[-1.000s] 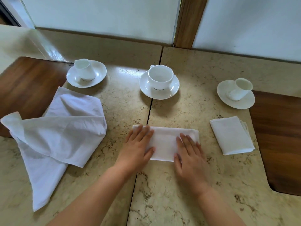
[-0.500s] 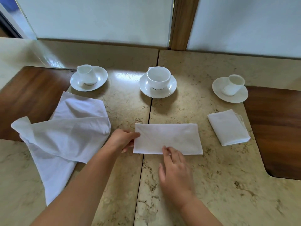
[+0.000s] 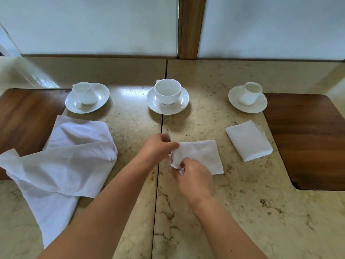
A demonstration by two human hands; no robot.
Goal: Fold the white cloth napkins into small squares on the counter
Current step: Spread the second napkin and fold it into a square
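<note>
A white napkin (image 3: pixel 202 155), folded to a narrow strip, lies at the counter's centre with its left end lifted off the surface. My left hand (image 3: pixel 158 146) pinches that end at its far corner, and my right hand (image 3: pixel 194 176) pinches its near corner. The raised end leans over the right half, which lies flat on the counter. A finished small folded napkin (image 3: pixel 249 141) lies to the right. A large unfolded white napkin (image 3: pixel 61 161) sprawls rumpled on the left.
Three white cups on saucers stand in a row behind the napkins: left (image 3: pixel 86 97), middle (image 3: pixel 167 96), right (image 3: pixel 248 99). Dark wooden inlays (image 3: pixel 308 141) flank the marble counter (image 3: pixel 233 212) on both sides. A wall runs close behind.
The napkin strip lay flat a moment ago with my hands smoothing it. Both hands have since taken its left end and lifted it toward the right.
</note>
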